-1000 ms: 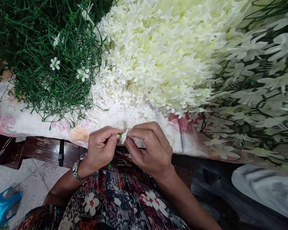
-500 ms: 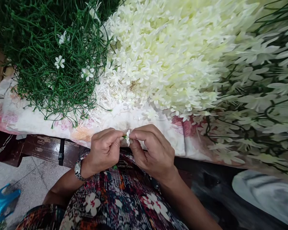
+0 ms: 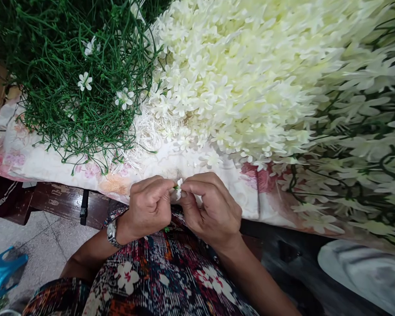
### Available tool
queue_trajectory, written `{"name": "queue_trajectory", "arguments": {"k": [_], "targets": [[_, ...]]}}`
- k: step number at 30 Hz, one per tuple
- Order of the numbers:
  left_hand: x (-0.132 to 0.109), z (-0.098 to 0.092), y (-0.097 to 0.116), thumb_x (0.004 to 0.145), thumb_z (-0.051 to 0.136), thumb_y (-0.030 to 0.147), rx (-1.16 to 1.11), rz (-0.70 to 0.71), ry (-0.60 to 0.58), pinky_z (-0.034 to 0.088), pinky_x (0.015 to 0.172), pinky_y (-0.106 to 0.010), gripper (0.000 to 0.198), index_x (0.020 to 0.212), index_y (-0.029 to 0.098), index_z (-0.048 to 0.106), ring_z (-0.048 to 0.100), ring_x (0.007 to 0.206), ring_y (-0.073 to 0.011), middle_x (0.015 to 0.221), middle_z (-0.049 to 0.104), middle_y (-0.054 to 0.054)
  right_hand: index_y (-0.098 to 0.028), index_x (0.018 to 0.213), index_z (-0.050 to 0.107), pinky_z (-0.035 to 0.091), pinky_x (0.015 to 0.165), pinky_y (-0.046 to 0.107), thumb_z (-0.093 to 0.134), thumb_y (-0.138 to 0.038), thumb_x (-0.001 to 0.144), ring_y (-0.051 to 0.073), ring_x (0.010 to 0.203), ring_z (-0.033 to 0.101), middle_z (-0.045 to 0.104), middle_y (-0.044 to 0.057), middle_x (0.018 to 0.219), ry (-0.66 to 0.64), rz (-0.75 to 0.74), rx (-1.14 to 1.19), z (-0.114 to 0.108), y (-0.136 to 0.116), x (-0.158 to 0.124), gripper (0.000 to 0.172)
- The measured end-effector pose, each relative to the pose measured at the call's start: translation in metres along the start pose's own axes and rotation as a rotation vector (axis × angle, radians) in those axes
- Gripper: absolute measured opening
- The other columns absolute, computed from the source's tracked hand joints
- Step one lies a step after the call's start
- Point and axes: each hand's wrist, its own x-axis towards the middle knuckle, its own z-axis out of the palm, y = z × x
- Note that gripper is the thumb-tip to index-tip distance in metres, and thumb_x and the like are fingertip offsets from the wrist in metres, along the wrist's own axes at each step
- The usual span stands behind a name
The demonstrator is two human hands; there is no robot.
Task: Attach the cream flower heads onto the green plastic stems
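At the table's near edge my two hands meet around a small white artificial flower (image 3: 179,188). My left hand (image 3: 151,202) is closed, its thumb and forefinger pinching the green stem just left of the petals. From the other side my right hand (image 3: 212,206) pinches the white petals between thumb and fingertips. Beyond them, on the left, lies a heap of green artificial stems (image 3: 85,101) with a few white blossoms on it. A large pile of loose white and pale yellow blossoms (image 3: 237,87) spreads across the middle. Thin white strands (image 3: 146,131) lie between the two heaps.
A floral cloth (image 3: 55,162) covers the table. Finished-looking white flower sprays (image 3: 365,145) with green stems hang over the right side. A blue plastic stool (image 3: 6,272) stands on the tiled floor at lower left. A pale rounded surface (image 3: 358,272) shows at lower right.
Both hands have shifted slightly to the right in view, still pinching the small flower and its stem. The heaps look the same apart from a small camera shift.
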Motion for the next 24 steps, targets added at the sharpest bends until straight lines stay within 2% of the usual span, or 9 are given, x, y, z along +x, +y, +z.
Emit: {"name": "queue_trajectory", "arguments": {"k": [5, 14, 21, 24], "targets": [[0.0001, 0.0025, -0.0008, 0.074, 0.044, 0.004, -0.046, 0.0, 0.022, 0.039, 0.048, -0.02, 0.015, 0.074, 0.012, 0.057, 0.046, 0.05, -0.0075, 0.055, 0.05, 0.001, -0.016, 0.087, 0.049, 0.046, 0.059, 0.026, 0.049, -0.005, 0.074, 0.012, 0.07, 0.051, 0.053, 0.004, 0.075, -0.021, 0.001, -0.003, -0.0004, 0.0034, 0.0, 0.017], [0.0069, -0.0035, 0.0028, 0.076, 0.049, 0.008, -0.137, -0.134, -0.016, 0.045, 0.053, -0.018, 0.013, 0.08, 0.013, 0.06, 0.055, 0.058, -0.0076, 0.069, 0.064, -0.002, -0.017, 0.086, 0.052, 0.045, 0.059, 0.024, 0.055, -0.006, 0.072, 0.011, 0.069, 0.053, 0.055, 0.002, 0.074, -0.014, 0.059, 0.042, -0.005, 0.0079, 0.0022, 0.018], [0.0046, -0.0023, 0.0037, 0.076, 0.05, 0.009, -0.151, -0.191, 0.002, 0.044, 0.052, -0.018, 0.012, 0.08, 0.013, 0.06, 0.053, 0.056, -0.0073, 0.068, 0.063, -0.002, -0.018, 0.086, 0.052, 0.045, 0.056, 0.025, 0.055, -0.007, 0.072, 0.012, 0.068, 0.053, 0.056, 0.002, 0.073, 0.011, 0.072, 0.035, -0.0039, 0.0051, -0.0023, 0.018], [0.0039, -0.0041, 0.0036, 0.075, 0.049, 0.008, -0.136, -0.165, -0.024, 0.042, 0.051, -0.018, 0.011, 0.076, 0.013, 0.059, 0.051, 0.055, -0.0072, 0.065, 0.06, -0.001, -0.018, 0.087, 0.051, 0.045, 0.056, 0.025, 0.054, -0.006, 0.072, 0.012, 0.068, 0.053, 0.056, 0.002, 0.073, 0.011, 0.059, 0.038, -0.0031, 0.004, -0.0029, 0.019]]}}
